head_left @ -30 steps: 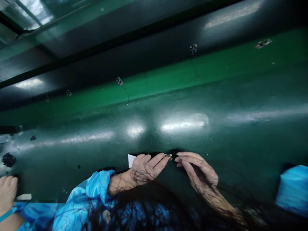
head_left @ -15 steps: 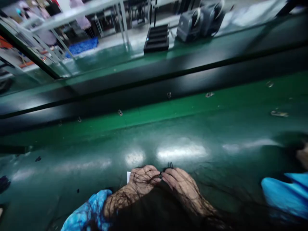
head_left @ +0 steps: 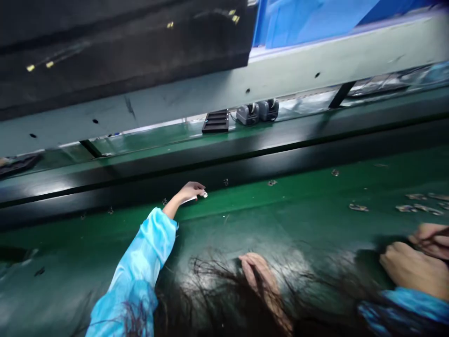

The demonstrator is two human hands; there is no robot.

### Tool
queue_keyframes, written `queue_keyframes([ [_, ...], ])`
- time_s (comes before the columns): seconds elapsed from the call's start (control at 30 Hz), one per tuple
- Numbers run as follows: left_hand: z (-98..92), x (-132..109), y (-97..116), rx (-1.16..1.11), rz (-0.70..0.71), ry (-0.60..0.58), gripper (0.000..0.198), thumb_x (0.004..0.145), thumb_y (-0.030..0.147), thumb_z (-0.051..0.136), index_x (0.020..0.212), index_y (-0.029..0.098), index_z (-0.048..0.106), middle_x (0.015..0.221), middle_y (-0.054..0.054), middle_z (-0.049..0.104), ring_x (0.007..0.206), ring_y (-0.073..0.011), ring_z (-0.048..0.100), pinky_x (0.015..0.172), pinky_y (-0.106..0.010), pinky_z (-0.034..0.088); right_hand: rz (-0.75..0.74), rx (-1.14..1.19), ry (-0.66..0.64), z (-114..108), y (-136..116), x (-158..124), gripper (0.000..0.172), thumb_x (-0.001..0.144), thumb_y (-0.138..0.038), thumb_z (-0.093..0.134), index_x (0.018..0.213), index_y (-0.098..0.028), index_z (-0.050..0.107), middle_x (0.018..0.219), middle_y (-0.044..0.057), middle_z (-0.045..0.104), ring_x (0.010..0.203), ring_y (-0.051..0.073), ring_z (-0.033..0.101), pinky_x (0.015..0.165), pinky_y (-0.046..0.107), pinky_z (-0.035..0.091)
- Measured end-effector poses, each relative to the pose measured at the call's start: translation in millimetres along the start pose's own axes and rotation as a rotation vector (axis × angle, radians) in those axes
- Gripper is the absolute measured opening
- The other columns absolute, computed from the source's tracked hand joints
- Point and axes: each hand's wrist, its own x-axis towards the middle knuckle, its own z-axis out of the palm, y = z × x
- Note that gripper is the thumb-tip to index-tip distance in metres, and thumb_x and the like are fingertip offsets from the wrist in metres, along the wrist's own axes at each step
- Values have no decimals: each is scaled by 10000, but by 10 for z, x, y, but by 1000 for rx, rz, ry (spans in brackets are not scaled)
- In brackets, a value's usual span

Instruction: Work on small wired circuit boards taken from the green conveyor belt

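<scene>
My left hand, in a blue sleeve, reaches far out over the green belt. Its fingers are closed on a small part at the belt's far side, with a white slip under the palm. My right hand rests near me on the dark green bench, fingers together and curled down; I see nothing in it. My hair hangs across the lower view and partly hides that hand.
Several small parts lie along the belt, more at the right. A co-worker's hands in blue sleeves work at the right edge. A black tray and two grey devices stand beyond the black rail.
My hands were together near me on a small part. Now the left arm has stretched out to the belt's far side with the part, the right stayed near, and the view has tilted up.
</scene>
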Motion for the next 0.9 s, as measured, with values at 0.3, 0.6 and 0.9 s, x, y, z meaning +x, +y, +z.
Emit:
queue_keyframes([
  [0.3,817,-819,254,-274,-58,352,328,923,401,506,932,158,728,812,-68,728,851,-201,693,844,-301,543,93,39,24,12,-19,-32,221,802,-389,495,986,-346,609,901,12,661,806,153,683,690,264,579],
  [0.6,1528,-2142,122,-568,-108,276,600,894,712,392,1028,220,709,797,-89,759,617,-157,706,485,-246,467,190,108,-193,9,-444,-140,195,794,-385,519,949,-349,631,893,-34,702,716,114,694,623,159,564],
  [0.9,1516,-2310,-37,-634,56,110,606,764,781,616,893,199,723,935,-150,775,784,-188,764,610,-260,550,133,92,-178,-122,-173,-163,173,781,-371,557,899,-309,667,803,-59,712,650,102,691,594,151,557],
])
